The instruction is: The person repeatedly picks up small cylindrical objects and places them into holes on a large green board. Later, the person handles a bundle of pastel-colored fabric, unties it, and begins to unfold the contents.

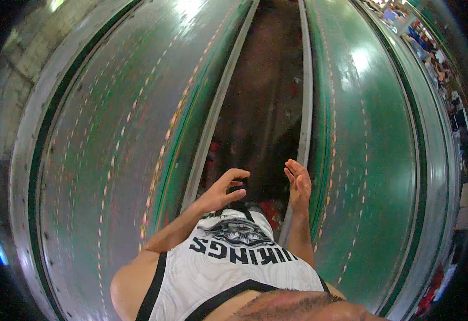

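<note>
My left hand (226,189) is held in front of my waist, its fingers curved and its thumb apart from them, with nothing visible between. Across from it, my right hand (298,184) is raised with fingers stretched upward and bears nothing that I can see. Both hands hover over the dark aisle between two long tables. The left table (132,134) has a grey-green top with rows of pale dashes, and my left forearm passes over its inner edge. Beside my right hand runs the right table (375,139), greener and marked with similar dashed lines.
A dark brown floor (266,75) stretches ahead between the tables' pale metal edge rails (306,80). Small red things (270,207) lie low near my waist, too blurred to name. A rough grey wall (17,69) stands far left; a jumble of colourful items (424,45) is at upper right.
</note>
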### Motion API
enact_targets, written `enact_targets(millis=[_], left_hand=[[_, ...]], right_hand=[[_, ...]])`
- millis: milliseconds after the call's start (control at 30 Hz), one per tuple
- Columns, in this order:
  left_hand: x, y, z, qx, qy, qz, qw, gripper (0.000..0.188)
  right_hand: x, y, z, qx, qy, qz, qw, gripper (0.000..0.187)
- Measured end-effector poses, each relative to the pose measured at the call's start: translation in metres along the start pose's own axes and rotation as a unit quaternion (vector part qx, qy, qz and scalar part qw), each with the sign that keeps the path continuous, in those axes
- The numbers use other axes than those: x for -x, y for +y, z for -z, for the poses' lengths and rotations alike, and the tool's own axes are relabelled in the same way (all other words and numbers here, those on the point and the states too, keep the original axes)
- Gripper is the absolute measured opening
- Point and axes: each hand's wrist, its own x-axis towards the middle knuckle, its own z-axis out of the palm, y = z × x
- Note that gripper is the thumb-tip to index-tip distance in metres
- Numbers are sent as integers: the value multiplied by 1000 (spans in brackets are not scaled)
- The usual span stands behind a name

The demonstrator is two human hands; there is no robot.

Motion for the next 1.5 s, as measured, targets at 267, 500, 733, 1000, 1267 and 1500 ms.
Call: enact_targets(millis=[267, 500, 733, 1000, 1267, 1500], left_hand=[[-227, 20, 86, -87, 169, 46, 981, 48], [-444, 4, 202, -56, 195, 1, 979, 52], [-664, 32, 327, -2, 189, 46, 981, 48], [-905, 59, 417, -93, 18, -106, 990, 43], [-1151, 63, 510, -120, 38, -107, 986, 43], [-1334, 95, 644, -106, 158, -120, 974, 53]], right_hand=[[-227, 17, 47, 40, -65, -6, 997, 62], [-445, 70, 70, 42, -71, 6, 997, 62], [-692, 84, 95, 103, -84, -8, 991, 70], [-913, 132, 145, 120, -64, -101, 986, 53], [-1200, 179, 228, 154, -90, -100, 979, 59], [-1480, 202, 218, 162, -180, -22, 970, 60]])
